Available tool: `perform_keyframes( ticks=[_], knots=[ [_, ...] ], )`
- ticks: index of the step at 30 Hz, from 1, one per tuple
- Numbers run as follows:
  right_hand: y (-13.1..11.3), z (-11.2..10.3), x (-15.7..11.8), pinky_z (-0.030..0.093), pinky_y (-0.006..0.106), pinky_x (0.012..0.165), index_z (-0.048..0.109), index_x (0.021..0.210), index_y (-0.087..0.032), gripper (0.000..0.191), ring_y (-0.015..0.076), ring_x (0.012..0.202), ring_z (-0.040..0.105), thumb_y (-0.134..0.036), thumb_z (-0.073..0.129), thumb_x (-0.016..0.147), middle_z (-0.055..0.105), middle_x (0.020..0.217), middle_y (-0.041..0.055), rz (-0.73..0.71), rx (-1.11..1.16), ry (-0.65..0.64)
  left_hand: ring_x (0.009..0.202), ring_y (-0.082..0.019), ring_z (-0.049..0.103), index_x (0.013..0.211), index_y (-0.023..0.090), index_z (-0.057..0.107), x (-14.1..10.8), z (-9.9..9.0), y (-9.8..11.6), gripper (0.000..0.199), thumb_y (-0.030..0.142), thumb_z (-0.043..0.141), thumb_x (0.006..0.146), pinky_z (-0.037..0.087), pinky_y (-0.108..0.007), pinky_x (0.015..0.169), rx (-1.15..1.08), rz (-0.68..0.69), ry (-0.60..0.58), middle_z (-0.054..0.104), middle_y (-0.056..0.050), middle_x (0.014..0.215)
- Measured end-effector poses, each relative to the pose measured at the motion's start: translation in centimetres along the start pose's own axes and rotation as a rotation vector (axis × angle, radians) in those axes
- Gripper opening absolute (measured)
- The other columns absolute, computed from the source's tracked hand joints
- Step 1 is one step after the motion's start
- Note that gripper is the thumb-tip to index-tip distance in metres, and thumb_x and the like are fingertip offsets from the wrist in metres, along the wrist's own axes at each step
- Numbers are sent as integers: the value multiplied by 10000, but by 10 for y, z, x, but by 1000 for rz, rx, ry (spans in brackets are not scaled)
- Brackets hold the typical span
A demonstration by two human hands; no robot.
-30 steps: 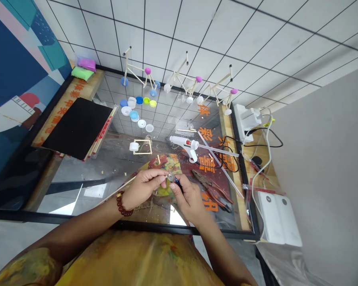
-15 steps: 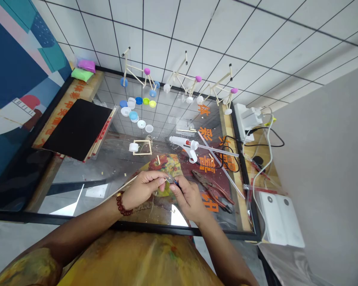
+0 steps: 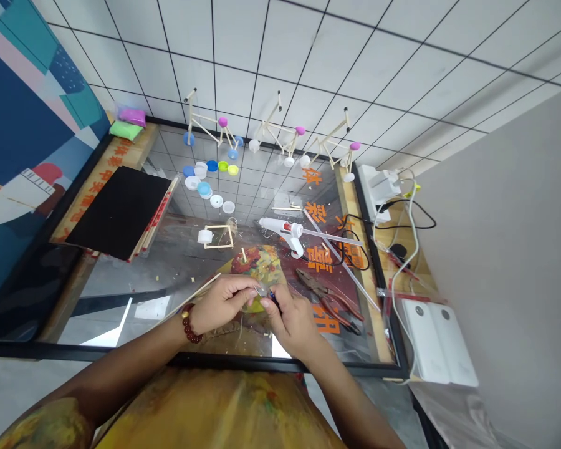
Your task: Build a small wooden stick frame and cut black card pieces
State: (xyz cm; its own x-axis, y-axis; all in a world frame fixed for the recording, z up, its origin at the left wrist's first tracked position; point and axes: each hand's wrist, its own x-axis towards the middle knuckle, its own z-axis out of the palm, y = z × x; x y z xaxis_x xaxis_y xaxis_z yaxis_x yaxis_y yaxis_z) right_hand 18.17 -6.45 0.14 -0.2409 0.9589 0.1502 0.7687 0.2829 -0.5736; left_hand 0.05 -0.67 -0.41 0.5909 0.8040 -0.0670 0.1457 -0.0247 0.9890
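Observation:
My left hand [image 3: 227, 302], with a beaded bracelet at the wrist, is closed in a pinch; what its fingertips hold is too small to make out. Closed around a small tool with a shiny metal head and dark blue handle [image 3: 273, 298], my right hand [image 3: 292, 321] meets the left over the table's front part. The tool's metal head touches or nearly touches the left fingertips. A long thin wooden stick [image 3: 194, 293] lies beside my left hand. Beyond the hands are a short stick piece [image 3: 244, 254] and a stick frame [image 3: 219, 227] with a white bottle cap [image 3: 204, 237].
A white glue gun [image 3: 283, 232] with a clear glue stick lies ahead; red-handled pliers [image 3: 330, 296] are at right. Several bottle caps [image 3: 204, 189] and stick models with cap wheels [image 3: 285, 134] stand farther back. A black board [image 3: 121, 212] is left, a power strip [image 3: 369, 187] right.
The view has shifted slightly, so the table things appear a little farther left. Both hands stay together; the metal tool head looks turned somewhat at the left fingertips.

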Motion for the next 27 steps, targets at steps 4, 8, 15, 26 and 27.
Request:
perform_keyframes(
  ticks=[4,8,15,26,27],
  knots=[
    [-3,2,1,301,263,532,493,851,-197,256,144,513,518,-344,348,1002,582,617,6,-5,-53,26,685,-141,560,856,146,697,0,0,0,257,316,518,927,426,-254,680,-13,-1,23,658,-40,738],
    [3,0,-3,301,255,521,470,800,-213,256,127,483,469,-306,346,1003,512,566,-30,-50,36,18,597,-105,463,769,135,672,1,-7,0,322,362,510,931,374,-235,617,-58,-39,-33,524,11,606],
    [6,-4,-2,333,245,521,507,886,-193,219,134,509,504,-331,382,1000,539,605,-22,-5,-3,101,512,-69,342,978,116,660,5,-10,7,353,443,551,898,245,-213,493,-413,-182,34,530,16,622],
    [-2,2,9,347,258,533,547,947,-167,291,167,536,583,-376,355,1010,634,631,17,-11,-116,111,516,-75,421,1003,121,691,3,-6,3,376,461,591,874,319,-224,513,-364,-147,66,638,-24,666],
    [-3,2,10,343,259,529,547,937,-167,301,168,532,585,-374,343,1013,633,626,19,-18,-122,101,552,-88,467,994,124,699,3,-6,3,356,443,586,882,366,-234,555,-303,-131,79,651,-29,681]
  ],
)
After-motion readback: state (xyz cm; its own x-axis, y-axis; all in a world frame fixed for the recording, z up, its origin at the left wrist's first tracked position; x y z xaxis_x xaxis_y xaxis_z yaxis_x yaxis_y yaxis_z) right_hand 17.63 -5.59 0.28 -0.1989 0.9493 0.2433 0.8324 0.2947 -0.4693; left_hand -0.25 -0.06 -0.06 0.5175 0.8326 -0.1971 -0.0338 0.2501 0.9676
